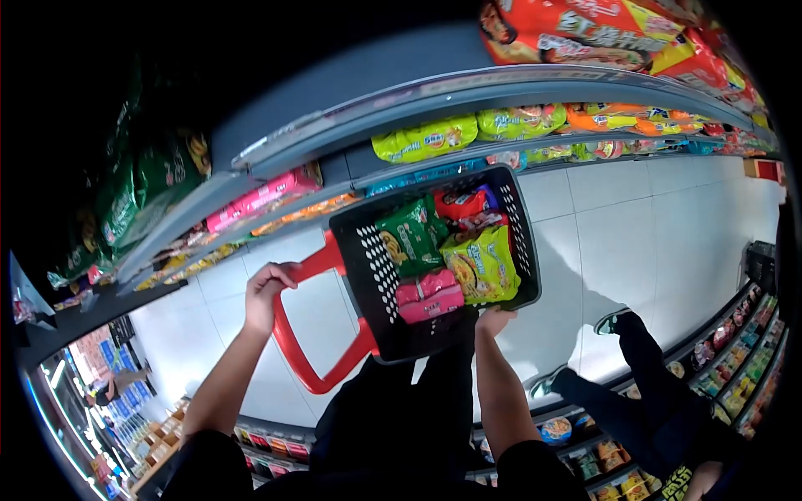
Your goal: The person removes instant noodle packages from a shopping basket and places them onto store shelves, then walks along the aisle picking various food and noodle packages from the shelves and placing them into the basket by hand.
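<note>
A black shopping basket [518, 238] with perforated sides is held in front of my body, tilted in view. My left hand [271, 290] is closed around its red handle [311, 265], at the upper left part of the loop. At the near right edge, my right hand [494, 321] grips the basket's rim, its fingertips partly hidden. Inside lie a green bag [413, 236], a yellow-green noodle pack [480, 265], a pink pack [429, 296] and a red pack [461, 203].
Shelves [434, 96] of bagged noodles curve along the far side, with red packs [585, 33] on top and yellow-green packs [426, 139] below. Green bags [159, 179] stand at left. Another person's legs [635, 367] are at right, beside a low shelf [727, 359] of goods.
</note>
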`<state>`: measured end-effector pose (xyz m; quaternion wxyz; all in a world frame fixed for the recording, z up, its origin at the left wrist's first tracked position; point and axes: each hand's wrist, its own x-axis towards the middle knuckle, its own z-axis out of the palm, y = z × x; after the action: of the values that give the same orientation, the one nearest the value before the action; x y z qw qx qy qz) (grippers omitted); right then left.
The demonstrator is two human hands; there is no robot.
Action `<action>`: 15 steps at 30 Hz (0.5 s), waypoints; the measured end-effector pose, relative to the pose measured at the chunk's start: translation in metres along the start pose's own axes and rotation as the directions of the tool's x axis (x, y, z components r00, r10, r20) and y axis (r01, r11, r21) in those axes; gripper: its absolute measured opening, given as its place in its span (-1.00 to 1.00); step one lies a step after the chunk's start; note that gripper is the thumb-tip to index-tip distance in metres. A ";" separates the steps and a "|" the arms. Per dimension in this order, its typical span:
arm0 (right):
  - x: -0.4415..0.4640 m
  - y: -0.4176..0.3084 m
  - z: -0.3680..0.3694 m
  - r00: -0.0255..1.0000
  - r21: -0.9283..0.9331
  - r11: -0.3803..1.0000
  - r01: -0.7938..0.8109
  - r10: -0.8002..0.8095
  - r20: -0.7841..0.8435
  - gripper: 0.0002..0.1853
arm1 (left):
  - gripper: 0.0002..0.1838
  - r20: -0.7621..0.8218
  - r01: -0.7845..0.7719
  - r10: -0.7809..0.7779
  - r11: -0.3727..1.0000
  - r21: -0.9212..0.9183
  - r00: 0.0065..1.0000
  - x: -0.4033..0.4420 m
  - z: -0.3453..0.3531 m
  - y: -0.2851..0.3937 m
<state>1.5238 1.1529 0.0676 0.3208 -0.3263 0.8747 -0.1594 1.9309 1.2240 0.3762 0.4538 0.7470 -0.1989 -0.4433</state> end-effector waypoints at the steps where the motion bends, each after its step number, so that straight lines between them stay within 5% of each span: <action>1: -0.003 -0.008 -0.005 1.000 0.015 1.000 -0.017 0.017 0.011 -0.41 | -0.78 0.020 -0.005 0.005 1.000 0.006 1.000 0.004 0.001 -0.001; 8: 0.009 0.000 -0.007 0.982 -0.046 0.990 -0.137 0.141 0.122 -0.32 | -0.79 0.086 0.046 -0.053 0.996 0.079 0.995 0.020 -0.008 -0.015; 10: 0.010 -0.007 -0.019 0.964 0.014 0.994 -0.106 0.099 0.245 -0.43 | -0.79 0.081 0.057 -0.065 0.994 0.089 0.995 0.021 -0.011 -0.008; 12: 0.062 0.068 0.018 0.929 0.031 0.987 0.157 -0.158 0.336 -0.40 | -0.77 0.140 -0.019 -0.002 0.989 0.147 0.990 0.026 -0.018 -0.015; 13: 0.063 0.028 -0.017 0.786 -0.188 0.981 -0.046 0.152 0.600 -0.35 | -0.75 0.143 -0.051 0.022 0.978 0.203 0.990 0.029 -0.021 -0.019; 14: 0.062 -0.016 -0.055 0.496 -0.470 0.881 -0.059 0.435 0.752 -0.30 | -0.74 0.155 -0.043 -0.002 0.956 0.290 0.988 0.036 -0.025 -0.029; 15: 0.094 0.030 -0.039 0.346 -0.356 0.712 0.606 0.167 0.923 -0.33 | -0.74 0.134 -0.135 0.092 0.923 0.361 0.987 0.032 -0.020 -0.023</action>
<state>1.4291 1.1141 0.0395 0.5836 -0.5717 0.4796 0.3203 1.9624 1.2236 0.3447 0.3183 0.7794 -0.3471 -0.4132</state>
